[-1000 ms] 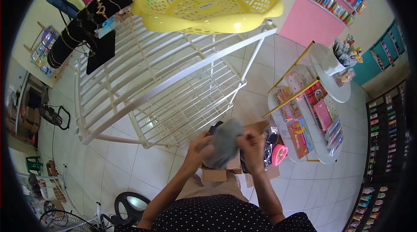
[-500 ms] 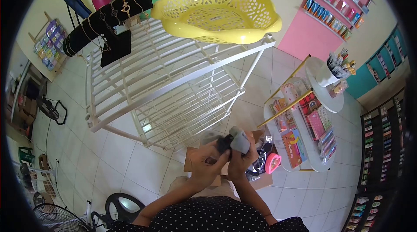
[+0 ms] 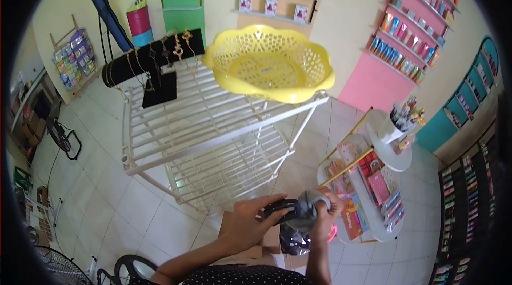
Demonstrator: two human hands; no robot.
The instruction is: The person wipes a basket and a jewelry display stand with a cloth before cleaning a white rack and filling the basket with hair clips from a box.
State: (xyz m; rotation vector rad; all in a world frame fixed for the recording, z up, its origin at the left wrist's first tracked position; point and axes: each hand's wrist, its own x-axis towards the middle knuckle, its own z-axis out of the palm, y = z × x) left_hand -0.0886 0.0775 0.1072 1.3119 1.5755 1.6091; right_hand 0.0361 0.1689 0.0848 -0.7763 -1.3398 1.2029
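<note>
While a white slatted rack [image 3: 229, 137] takes up the pale tiled floor [image 3: 120, 207] ahead, a yellow pierced plastic basket with a scalloped rim [image 3: 256, 71] sits on its top toward the right, and a black roll-shaped display stand [image 3: 128, 66] hung with gold-coloured chains [image 3: 178, 50] stands toward the left. Right of the rack is a white, gold-poled shelf unit with rounded tiers [image 3: 399, 161], a white pot [image 3: 389, 132] on its top. Below, an open brown cardboard box [image 3: 271, 241] and a shiny black plastic packet [image 3: 294, 243] are partly covered by the arms and what they hold. A sliver of something bright pink [image 3: 333, 233] shows beside the right forearm.

The left grip [image 3: 250, 223] is closed on a glossy black item [image 3: 284, 212], pinched between thumb and fingers; the right grip [image 3: 325, 215] is curled round a soft-looking grey bundle [image 3: 305, 211]. Both things lie between the two grips, the black one meeting the grey; I cannot tell whether they are joined.
</note>
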